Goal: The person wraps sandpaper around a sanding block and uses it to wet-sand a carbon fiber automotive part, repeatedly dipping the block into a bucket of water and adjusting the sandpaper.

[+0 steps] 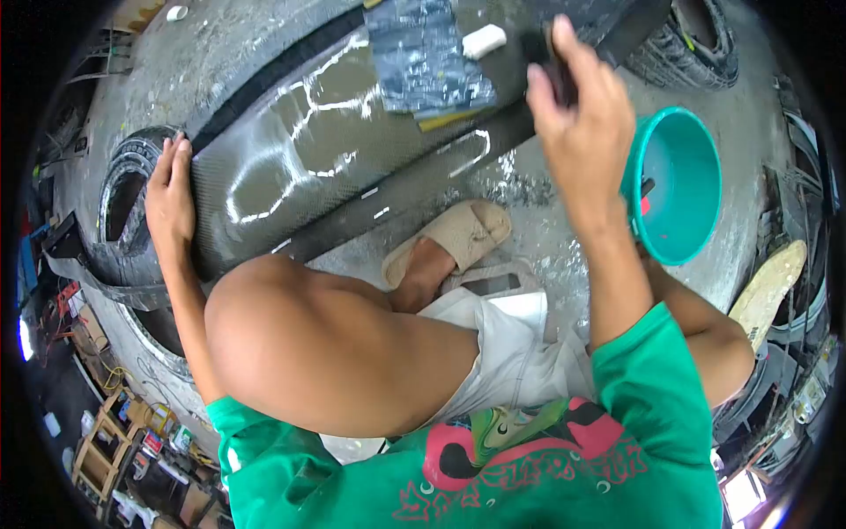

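Observation:
A glossy dark panel with a woven pattern [291, 150] lies in front of me, wet and reflecting light. Grey tape strips [427, 57] cover part of it, and a small white block [484, 41] rests beside them. My left hand [170, 189] lies flat against the panel's left end, fingers stretched out. At the panel's right part, my right hand [583, 106] is closed round a dark object [560, 66], pressed between thumb and fingers; its exact shape is partly hidden.
A teal bucket [677, 185] stands right of my right forearm, with small items inside. Tires stand at the left [132, 189] and upper right [687, 53]. My sandaled foot [427, 269] is below the panel. Clutter lines both sides of the floor.

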The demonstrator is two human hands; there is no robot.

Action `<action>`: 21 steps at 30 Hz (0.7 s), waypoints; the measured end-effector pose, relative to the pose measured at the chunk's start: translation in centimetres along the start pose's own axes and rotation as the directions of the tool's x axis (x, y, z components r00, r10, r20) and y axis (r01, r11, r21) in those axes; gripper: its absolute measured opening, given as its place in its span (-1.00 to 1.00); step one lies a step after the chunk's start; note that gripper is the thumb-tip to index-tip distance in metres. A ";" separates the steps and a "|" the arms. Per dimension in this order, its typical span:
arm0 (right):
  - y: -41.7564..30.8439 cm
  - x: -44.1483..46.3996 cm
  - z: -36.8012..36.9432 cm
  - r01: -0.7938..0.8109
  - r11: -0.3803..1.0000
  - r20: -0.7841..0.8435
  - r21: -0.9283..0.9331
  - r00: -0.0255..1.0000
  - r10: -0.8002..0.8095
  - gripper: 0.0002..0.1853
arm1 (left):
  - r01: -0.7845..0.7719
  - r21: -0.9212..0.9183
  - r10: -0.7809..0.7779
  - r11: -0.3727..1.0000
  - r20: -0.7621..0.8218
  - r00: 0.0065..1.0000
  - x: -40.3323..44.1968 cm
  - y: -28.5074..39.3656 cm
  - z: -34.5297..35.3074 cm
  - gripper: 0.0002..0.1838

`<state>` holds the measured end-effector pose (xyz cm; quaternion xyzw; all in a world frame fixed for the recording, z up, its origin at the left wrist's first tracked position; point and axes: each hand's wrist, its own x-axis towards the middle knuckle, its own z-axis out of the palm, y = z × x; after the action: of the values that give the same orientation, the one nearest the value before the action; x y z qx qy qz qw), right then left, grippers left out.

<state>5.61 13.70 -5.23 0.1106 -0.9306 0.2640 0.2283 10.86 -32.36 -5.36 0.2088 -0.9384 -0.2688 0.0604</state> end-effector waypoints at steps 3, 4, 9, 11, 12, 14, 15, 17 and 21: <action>-1.0 -3.0 -1.1 0.009 1.000 0.061 -0.014 0.998 -0.008 -0.42 | -0.019 0.036 0.019 0.999 -0.019 1.000 -0.1 -0.3 0.1 -0.39; -0.6 -2.2 -0.7 0.054 0.999 0.036 0.005 0.998 -0.054 -0.43 | -0.010 0.040 0.011 0.999 -0.028 1.000 0.0 -0.1 -0.1 -0.39; 0.1 1.4 0.1 0.089 0.994 0.016 -0.064 0.996 -0.088 -0.46 | 0.007 -0.058 -0.007 0.998 0.006 1.000 0.3 -1.1 0.0 -0.41; 0.7 -1.6 -0.5 0.096 0.995 -0.010 0.007 0.995 -0.096 -0.43 | -0.006 -0.014 0.006 1.000 0.012 1.000 0.4 -1.1 0.0 -0.41; 0.8 -3.5 -1.6 0.055 0.998 0.035 0.040 0.998 -0.056 -0.38 | -0.006 -0.012 0.007 1.000 0.013 1.000 0.3 -1.4 0.1 -0.41; 2.0 -5.5 -2.7 -0.045 0.992 0.109 0.121 0.993 0.032 -0.34 | 0.002 0.001 -0.002 1.000 0.019 1.000 0.2 -0.6 -0.2 -0.41; 2.6 -6.3 -2.5 -0.094 0.972 0.080 0.214 0.994 0.079 -0.33 | -0.007 0.034 0.007 0.999 0.014 1.000 0.3 -0.7 -0.2 -0.41; 1.8 -3.9 -3.2 -0.249 0.939 0.104 0.236 0.967 0.231 -0.39 | -0.007 0.009 0.006 1.000 0.005 1.000 0.1 -0.8 -0.1 -0.41; 0.6 0.9 -3.0 -0.273 0.937 0.148 0.217 0.958 0.245 -0.38 | 0.026 -0.020 -0.025 0.999 0.022 0.999 0.3 -1.1 -0.3 -0.40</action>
<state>5.74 15.79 -2.79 0.0288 -0.9111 0.3930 0.1210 11.05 -33.49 -5.73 0.2171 -0.9334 -0.2815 0.0487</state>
